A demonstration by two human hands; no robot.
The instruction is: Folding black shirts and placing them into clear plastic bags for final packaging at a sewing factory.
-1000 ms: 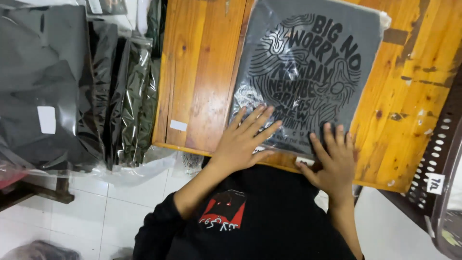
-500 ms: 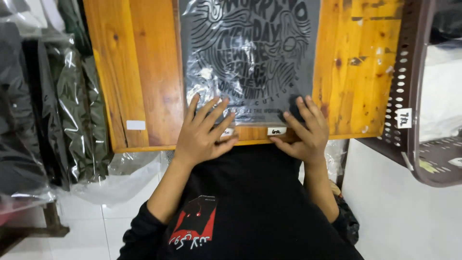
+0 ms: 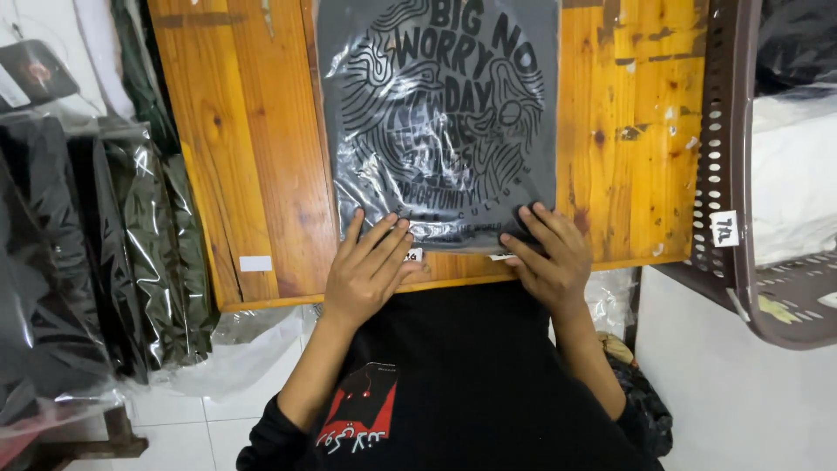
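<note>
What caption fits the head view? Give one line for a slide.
Both hands, left hand and right hand, press the near edge of a bagged grey printed shirt on a wooden table.

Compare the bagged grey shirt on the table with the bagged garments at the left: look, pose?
The grey shirt shows a large black printed graphic; the garments at the left look plain black and dark green. The grey shirt lies flat and alone on the wooden table, pressed at its near edge by the left hand and right hand; the garments at the left stand on edge, packed side by side, untouched. Both are folded in clear plastic bags.
</note>
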